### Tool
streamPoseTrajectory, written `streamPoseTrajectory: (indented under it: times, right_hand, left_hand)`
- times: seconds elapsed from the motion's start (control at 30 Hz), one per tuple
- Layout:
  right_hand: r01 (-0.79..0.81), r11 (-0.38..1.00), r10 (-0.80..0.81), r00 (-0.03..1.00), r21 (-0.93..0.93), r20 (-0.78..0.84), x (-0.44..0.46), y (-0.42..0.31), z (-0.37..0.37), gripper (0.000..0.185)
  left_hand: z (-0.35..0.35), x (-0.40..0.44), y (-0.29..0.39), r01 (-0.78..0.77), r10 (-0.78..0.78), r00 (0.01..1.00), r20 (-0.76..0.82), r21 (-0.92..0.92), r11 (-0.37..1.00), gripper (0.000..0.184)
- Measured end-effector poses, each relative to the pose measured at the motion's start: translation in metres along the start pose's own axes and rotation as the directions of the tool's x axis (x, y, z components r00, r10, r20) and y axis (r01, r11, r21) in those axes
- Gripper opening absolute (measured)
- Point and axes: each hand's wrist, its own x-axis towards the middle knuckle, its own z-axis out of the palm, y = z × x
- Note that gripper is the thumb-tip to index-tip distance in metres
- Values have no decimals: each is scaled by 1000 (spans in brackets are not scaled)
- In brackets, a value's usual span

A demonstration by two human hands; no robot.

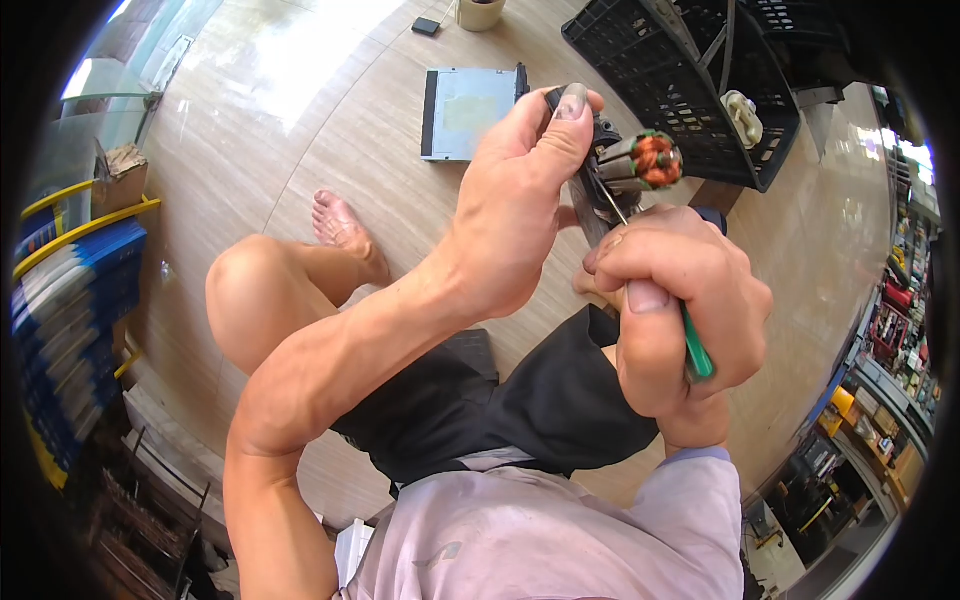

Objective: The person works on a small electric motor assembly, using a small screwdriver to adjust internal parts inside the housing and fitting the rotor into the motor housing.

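My left hand [520,195] is closed round a dark device with an exposed motor, its thumb on top. Out of the device's right side sticks the round metal motor [622,168], with orange copper windings [657,160] at its end. My right hand [695,290] grips a screwdriver [699,350] by its green handle, the fingers wrapped round it. The thin metal shaft points up and left at the device, beside the motor. Where the tip meets the device is too small to make out. Much of the device's body is hidden by my left hand.
On the tiled floor ahead lies a flat silver metal box [472,115]. A black plastic crate [690,110] stands to the right of it. Blue stacked packs [85,290] fill a yellow-edged rack at left. Cluttered shelves [900,300] line the right side.
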Motion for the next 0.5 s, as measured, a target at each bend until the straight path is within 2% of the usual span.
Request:
streamPoseTrajectory:
  times: [0.2,0.3,0.4,0.5]
  right_hand:
    - [-36,997,37,999,62,-16,-1,5,-3,17]
    - [-88,983,100,993,164,-65,-5,-1,-7,16]
    - [19,995,-11,997,103,-81,-5,-4,-6,14]
    - [81,997,-81,997,2,-17,-4,-10,-8,13]
  left_hand:
    - [5,1,2,26,-24,999,-44,38,999,33]
    - [5,-1,6,47,-48,999,22,52,998,35]
    - [7,-3,9,7,-8,1000,22,50,999,37]
    - [3,-1,8,19,-20,1000,18,43,999,37]
